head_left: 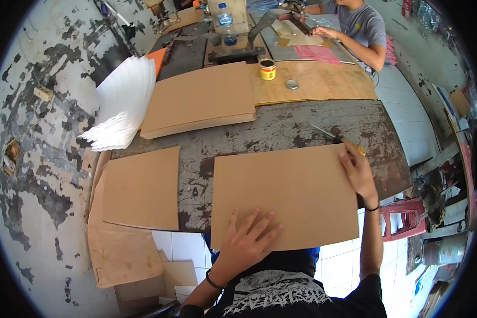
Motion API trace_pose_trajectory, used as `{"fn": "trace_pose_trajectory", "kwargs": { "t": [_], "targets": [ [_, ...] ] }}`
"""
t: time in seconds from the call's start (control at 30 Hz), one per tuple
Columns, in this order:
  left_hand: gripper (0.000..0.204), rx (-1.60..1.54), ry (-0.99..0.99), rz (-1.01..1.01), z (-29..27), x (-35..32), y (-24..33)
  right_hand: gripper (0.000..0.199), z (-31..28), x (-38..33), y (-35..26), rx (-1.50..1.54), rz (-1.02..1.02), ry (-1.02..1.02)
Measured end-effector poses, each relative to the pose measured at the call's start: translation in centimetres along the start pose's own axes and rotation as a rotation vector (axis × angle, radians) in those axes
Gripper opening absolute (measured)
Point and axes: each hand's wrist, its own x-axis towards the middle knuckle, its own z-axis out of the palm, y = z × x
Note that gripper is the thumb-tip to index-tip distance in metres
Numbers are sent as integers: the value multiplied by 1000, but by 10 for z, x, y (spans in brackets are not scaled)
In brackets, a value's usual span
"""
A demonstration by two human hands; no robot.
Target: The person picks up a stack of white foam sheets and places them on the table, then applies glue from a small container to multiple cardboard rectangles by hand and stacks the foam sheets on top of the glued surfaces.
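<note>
A brown cardboard sheet (pixel 297 183) lies in front of me, its near part reaching past the table edge over my lap. My left hand (pixel 250 241) rests flat on its near left part, fingers spread. At the sheet's far right corner is my right hand (pixel 359 175), thumb on top and fingers curled round the edge. Just beyond those fingers lies a tool with a thin metal shaft (pixel 322 131) and a yellow handle end (pixel 361 150), partly hidden by the hand. A smaller-looking cardboard piece (pixel 142 188) lies apart on the left.
A cardboard stack (pixel 201 98) and fanned white sheets (pixel 123 100) sit at the far left of the worn table (pixel 281 124). A yellow can (pixel 267 70) and its lid (pixel 292 84) stand on a wooden board (pixel 323 79). Another person (pixel 358 29) works beyond. A red stool (pixel 403 218) stands right.
</note>
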Motion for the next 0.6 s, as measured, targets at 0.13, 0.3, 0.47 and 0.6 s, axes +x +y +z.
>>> {"fn": "trace_pose_trajectory", "kwargs": {
  "t": [0.13, 0.3, 0.47, 0.6],
  "targets": [
    [71, -36, 22, -9, 11, 1, -14, 35, -2, -1, -26, -391, -9, 232],
    [70, 0, 49, -53, 16, 10, -20, 39, -40, 31, 2, -855, -475, 297],
    [65, -3, 175, -79, 29, 18, -26, 29, -39, 54, 2, -641, -435, 1],
    [66, -12, 228, -129, 30, 29, -27, 25, -37, 103, 1, -682, -550, 106]
  ]
}}
